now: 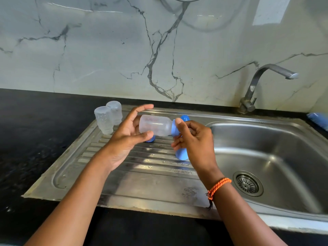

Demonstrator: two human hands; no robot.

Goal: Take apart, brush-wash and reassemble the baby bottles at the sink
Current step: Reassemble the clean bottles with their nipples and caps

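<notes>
A clear baby bottle (155,125) lies on its side in the air above the ribbed steel drainboard (134,167), its base to the left and its blue collar (174,127) to the right. The right hand (196,139) holds the collar end in its grip, thumb on the near face of the blue ring and fingers curled behind it. The left hand (127,134) sits at the bottle's base with a wide grip: fingers straight and spread, thumb tip touching the lower side of the bottle, upper fingers standing clear of it.

An orange braided cord (219,187) circles the right wrist.

On the far left part of the drainboard two clear bottle bodies (108,117) stand mouth down, just beside each other. A blue cap (184,118) shows behind the right hand, another blue piece (181,155) stands on the drainboard below that hand, and a bit of blue (150,139) peeks out under the left thumb.

The sink basin (276,148) with its round drain (247,182) lies to the right. A steel tap (262,82) rises at the far rim, its spout pointing right. A blue brush (318,119) lies at the far right edge on the black desk (32,135). Veined marble covers the wall (106,50) behind.
</notes>
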